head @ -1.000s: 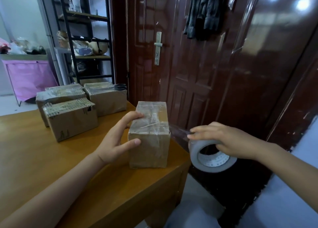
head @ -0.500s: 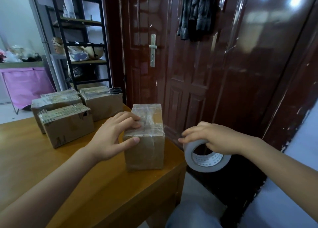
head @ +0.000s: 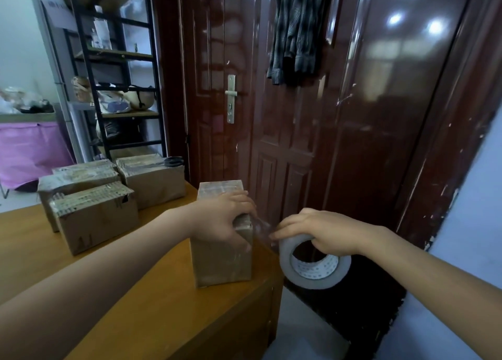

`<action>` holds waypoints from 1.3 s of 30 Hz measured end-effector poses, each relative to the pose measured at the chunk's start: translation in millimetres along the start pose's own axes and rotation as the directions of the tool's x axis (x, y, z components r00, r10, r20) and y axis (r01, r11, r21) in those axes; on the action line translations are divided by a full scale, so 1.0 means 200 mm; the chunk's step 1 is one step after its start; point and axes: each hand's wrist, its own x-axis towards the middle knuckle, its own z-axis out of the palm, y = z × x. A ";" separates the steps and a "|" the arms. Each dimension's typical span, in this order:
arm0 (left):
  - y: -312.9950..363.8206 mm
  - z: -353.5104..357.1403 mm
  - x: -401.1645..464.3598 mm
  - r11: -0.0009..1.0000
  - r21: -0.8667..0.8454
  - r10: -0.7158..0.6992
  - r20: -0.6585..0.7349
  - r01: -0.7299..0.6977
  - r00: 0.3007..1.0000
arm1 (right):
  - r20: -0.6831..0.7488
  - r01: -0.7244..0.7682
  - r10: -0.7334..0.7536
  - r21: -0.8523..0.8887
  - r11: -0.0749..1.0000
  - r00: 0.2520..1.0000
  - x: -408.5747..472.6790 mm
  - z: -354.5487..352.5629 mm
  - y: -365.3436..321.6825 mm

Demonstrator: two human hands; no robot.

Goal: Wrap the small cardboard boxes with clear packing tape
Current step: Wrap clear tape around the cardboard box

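Head view: box (head: 222, 262) gripped by left hand (head: 220, 221), tape roll (head: 315, 264) held by right hand (head: 317, 230); tape should be kept taut.

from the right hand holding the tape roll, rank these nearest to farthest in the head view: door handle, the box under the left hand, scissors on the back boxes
Measured from the right hand:
1. Box under the left hand, just to its left at the table corner.
2. Door handle, up on the door beyond the table.
3. Scissors, far left, lying on a box at the back.
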 end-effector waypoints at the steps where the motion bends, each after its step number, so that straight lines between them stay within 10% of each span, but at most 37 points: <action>1: -0.02 0.00 -0.01 1.000 -0.003 0.008 -0.016 -0.008 1.000 | -0.006 -0.005 0.005 0.033 0.999 1.000 -0.02 -0.02 0.00; 11: -0.15 0.00 -0.15 0.900 -0.425 -0.159 -0.527 -0.097 0.835 | -0.217 0.047 -0.028 0.084 0.995 0.976 0.01 -0.50 -0.09; 18: -0.31 0.46 -0.28 0.924 -0.380 -0.255 -0.701 -0.046 0.666 | -0.293 0.190 -0.124 0.209 0.959 0.948 0.20 -0.43 -0.23; 22: -0.37 0.52 -0.31 0.953 -0.303 -0.222 -0.717 -0.009 0.660 | -0.564 0.274 -0.119 0.199 0.941 0.817 0.28 -0.36 -0.25; 27: -0.38 0.54 -0.27 0.971 -0.234 -0.159 -0.769 -0.041 0.619 | -0.813 0.281 0.368 0.521 0.806 0.450 0.31 -0.07 -0.24; 32: -0.37 0.55 -0.26 0.941 -0.309 -0.157 -0.758 -0.136 0.633 | -0.667 0.399 0.503 0.739 0.543 0.550 0.31 0.05 -0.30; 39: -0.38 0.55 -0.29 0.842 -0.506 -0.235 -0.658 -0.189 0.715 | -0.789 0.438 -0.063 0.271 0.857 0.611 0.21 -0.11 -0.17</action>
